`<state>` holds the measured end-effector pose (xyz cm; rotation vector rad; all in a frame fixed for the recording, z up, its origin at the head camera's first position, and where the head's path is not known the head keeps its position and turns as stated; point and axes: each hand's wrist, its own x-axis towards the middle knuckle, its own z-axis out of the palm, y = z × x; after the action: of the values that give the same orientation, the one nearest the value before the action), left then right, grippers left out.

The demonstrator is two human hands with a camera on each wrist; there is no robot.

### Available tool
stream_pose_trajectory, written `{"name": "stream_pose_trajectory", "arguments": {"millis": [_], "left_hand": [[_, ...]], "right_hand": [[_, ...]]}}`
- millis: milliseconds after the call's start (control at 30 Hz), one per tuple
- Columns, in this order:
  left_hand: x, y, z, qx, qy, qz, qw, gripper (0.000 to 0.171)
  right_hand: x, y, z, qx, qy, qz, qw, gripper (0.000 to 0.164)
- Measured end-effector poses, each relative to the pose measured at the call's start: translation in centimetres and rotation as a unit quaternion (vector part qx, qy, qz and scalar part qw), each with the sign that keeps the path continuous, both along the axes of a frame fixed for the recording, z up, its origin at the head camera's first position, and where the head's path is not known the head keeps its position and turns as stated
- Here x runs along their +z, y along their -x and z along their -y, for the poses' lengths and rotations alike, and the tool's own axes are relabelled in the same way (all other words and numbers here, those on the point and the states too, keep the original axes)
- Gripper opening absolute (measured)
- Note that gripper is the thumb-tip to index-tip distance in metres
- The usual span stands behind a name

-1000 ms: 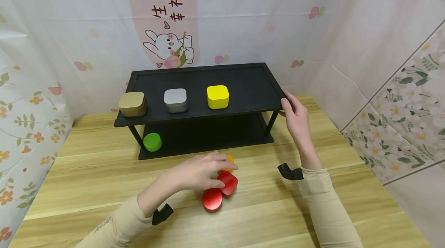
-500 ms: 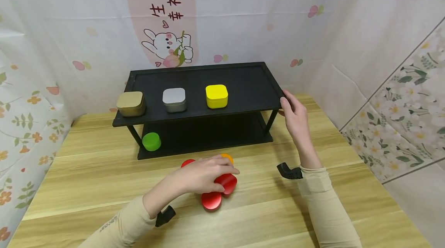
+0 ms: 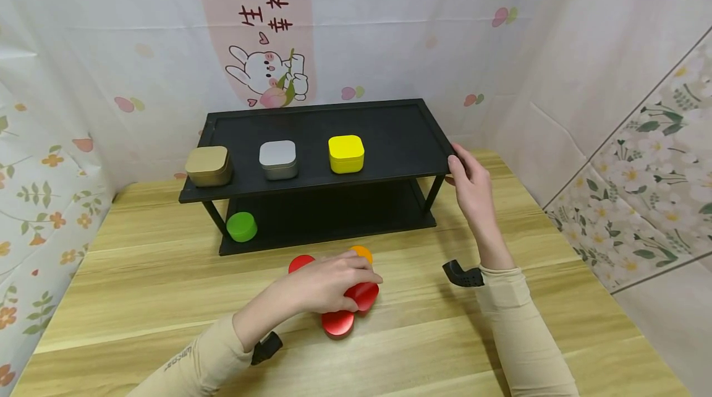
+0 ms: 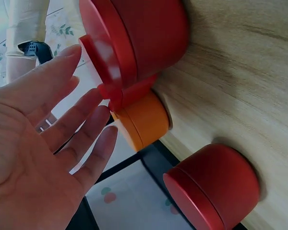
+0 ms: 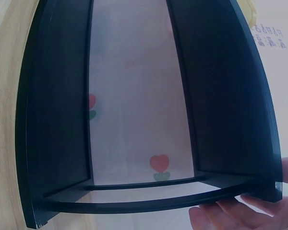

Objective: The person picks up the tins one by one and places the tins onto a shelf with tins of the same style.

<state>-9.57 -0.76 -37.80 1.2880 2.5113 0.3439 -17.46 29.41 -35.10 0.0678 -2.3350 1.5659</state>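
Observation:
Over a rounded-square red tin [image 3: 365,295] my left hand [image 3: 325,282] hovers low, thumb and fingertips at the tin's lid with a gap between them. The left wrist view shows its fingers [image 4: 89,136] loosely extended; whether they touch the lid is hard to tell. A round red tin [image 3: 337,324] stands just in front, an orange tin [image 3: 363,253] behind, and another red tin [image 3: 301,262] partly hidden behind the hand. My right hand [image 3: 475,190] grips the right end of the black two-tier shelf [image 3: 400,143], thumb above and fingers below the top board.
On the top board are a gold tin [image 3: 209,168], a silver tin [image 3: 279,161] and a yellow tin [image 3: 346,154]. A green tin [image 3: 241,227] sits at the left of the lower board. Patterned cloth [image 3: 389,32] hangs close behind the shelf.
My left hand has shifted slightly right and towards me, uncovering the rear red tin. The right hand has stayed on the shelf's end. The tins look unmoved.

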Motion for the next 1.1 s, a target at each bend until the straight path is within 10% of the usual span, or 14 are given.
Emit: {"name": "stream_pose_trajectory", "arguments": {"millis": [1100], "left_hand": [[-0.79, -0.13, -0.33, -0.002, -0.004, -0.041, 0.9992, 0.049]], "right_hand": [[-0.03, 0.06, 0.06, -0.005, -0.008, -0.003, 1.000, 0.056]]}}
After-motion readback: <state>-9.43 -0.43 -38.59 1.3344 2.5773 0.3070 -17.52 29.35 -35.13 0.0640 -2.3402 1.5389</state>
